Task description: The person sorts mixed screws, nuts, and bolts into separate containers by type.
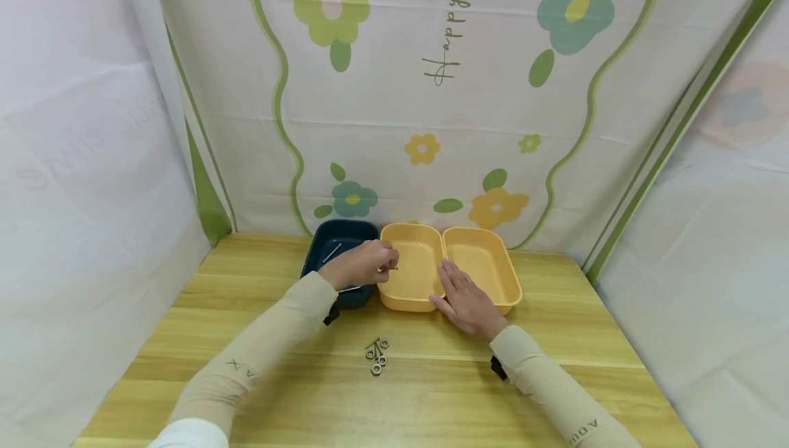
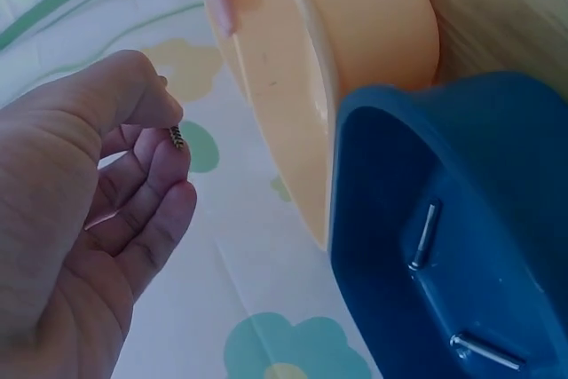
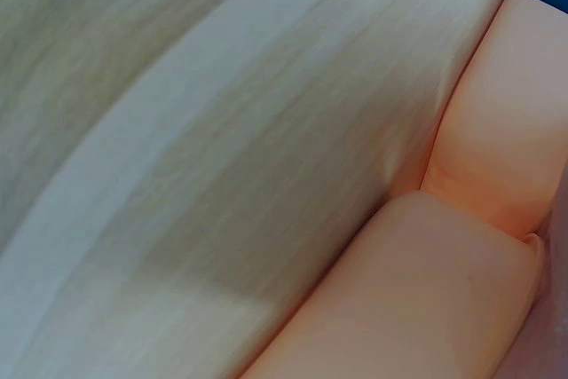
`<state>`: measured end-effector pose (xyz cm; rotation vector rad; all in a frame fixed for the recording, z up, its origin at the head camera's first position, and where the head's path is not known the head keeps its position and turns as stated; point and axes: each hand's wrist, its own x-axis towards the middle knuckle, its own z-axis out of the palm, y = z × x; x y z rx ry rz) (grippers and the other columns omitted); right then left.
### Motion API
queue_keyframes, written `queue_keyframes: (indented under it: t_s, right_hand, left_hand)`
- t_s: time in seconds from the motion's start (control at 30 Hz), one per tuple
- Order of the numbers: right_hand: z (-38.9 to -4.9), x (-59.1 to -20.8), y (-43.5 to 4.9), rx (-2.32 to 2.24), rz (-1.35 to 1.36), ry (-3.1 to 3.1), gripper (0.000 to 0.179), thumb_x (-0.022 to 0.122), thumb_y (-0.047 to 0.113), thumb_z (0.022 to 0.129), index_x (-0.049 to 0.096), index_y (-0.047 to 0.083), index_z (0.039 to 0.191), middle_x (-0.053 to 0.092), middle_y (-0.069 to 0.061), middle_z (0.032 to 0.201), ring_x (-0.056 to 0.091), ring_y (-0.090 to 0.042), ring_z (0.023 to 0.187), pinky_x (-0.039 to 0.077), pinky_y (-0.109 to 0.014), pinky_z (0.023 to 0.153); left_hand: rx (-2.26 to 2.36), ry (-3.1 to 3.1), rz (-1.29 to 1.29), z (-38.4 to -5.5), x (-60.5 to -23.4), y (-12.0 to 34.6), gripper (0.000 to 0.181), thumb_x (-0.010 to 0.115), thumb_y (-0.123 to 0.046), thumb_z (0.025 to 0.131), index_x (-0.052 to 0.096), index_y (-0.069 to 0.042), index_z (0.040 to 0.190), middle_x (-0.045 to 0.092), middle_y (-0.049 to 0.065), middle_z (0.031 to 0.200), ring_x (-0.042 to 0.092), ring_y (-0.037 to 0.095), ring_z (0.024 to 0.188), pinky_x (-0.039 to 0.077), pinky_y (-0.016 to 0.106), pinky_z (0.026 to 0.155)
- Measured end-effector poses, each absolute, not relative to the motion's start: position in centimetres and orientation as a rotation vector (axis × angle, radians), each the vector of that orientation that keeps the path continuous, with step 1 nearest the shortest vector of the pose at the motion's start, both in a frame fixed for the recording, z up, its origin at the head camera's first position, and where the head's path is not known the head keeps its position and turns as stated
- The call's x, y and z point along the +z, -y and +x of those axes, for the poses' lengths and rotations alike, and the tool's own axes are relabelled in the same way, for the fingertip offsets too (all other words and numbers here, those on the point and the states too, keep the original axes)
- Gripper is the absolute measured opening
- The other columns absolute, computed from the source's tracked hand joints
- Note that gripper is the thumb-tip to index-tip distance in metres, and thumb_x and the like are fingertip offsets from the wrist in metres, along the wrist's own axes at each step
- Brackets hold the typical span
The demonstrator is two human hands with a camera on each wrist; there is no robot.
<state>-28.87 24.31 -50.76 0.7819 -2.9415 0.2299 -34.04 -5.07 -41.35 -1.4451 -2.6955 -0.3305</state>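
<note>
My left hand point(image 1: 364, 263) pinches a small threaded screw point(image 2: 177, 137) between thumb and fingertips, held over the left edge of the middle yellow bin point(image 1: 414, 303). Its wrist crosses above the dark blue bin point(image 1: 354, 299). In that blue bin lie metal bolts point(image 2: 429, 235), partly covered by the arm in the head view. My right hand point(image 1: 465, 301), with straight fingers, rests across the adjoining rims of the middle bin and the right yellow bin point(image 1: 513, 283).
On the wooden table point(image 1: 296, 393), in front of the bins, lies a small group of hex nuts point(image 1: 377, 369) and screws point(image 1: 372, 342). A flower-printed cloth point(image 1: 370, 105) hangs right behind the bins, with further white cloth at both sides.
</note>
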Motion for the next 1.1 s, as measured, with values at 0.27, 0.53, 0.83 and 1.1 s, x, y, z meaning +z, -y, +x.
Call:
queue_keyframes:
  t_s: [0.27,0.53,0.83,1.1]
  right_hand:
    - [-29.0,-51.1,-24.5,0.195,0.782,2.952,0.079,0.037,0.05,0.113,0.018,-0.007,0.165,0.016,-0.026,0.174,0.021,-0.041,0.163,0.026,-0.056,0.13]
    - [-29.0,-50.9,-24.4,0.222,0.758,2.992,0.08,0.036,0.051,0.113,0.015,-0.005,0.166,0.012,-0.024,0.176,0.016,-0.039,0.164,0.023,-0.055,0.131]
    - [-28.9,-50.9,-24.2,0.236,0.771,2.981,0.079,0.036,0.05,0.113,0.015,-0.005,0.166,0.013,-0.025,0.175,0.017,-0.04,0.164,0.024,-0.056,0.131]
    - [-28.9,-51.0,-24.3,0.227,0.767,2.965,0.079,0.034,0.051,0.113,0.016,-0.005,0.166,0.013,-0.025,0.175,0.017,-0.04,0.164,0.024,-0.056,0.131]
  left_hand:
    - [-0.336,2.699,-1.452,-35.8,-42.0,4.2,0.011,0.072,-0.002,0.093,0.066,-0.01,0.094,0.065,0.003,0.092,0.057,0.013,0.079,0.052,0.02,0.073]
    - [-0.359,2.75,-1.408,-37.2,-43.4,3.0,0.012,0.073,-0.003,0.094,0.065,-0.011,0.094,0.06,0.002,0.09,0.054,0.014,0.08,0.05,0.022,0.073]
    - [-0.293,2.83,-1.28,-37.8,-44.9,2.4,0.015,0.072,-0.009,0.099,0.071,-0.005,0.114,0.069,0.009,0.108,0.065,0.02,0.092,0.06,0.029,0.085]
    - [-0.245,2.775,-1.256,-37.1,-44.4,2.8,0.026,0.076,-0.017,0.098,0.071,-0.006,0.121,0.07,0.011,0.114,0.067,0.02,0.093,0.061,0.032,0.087]
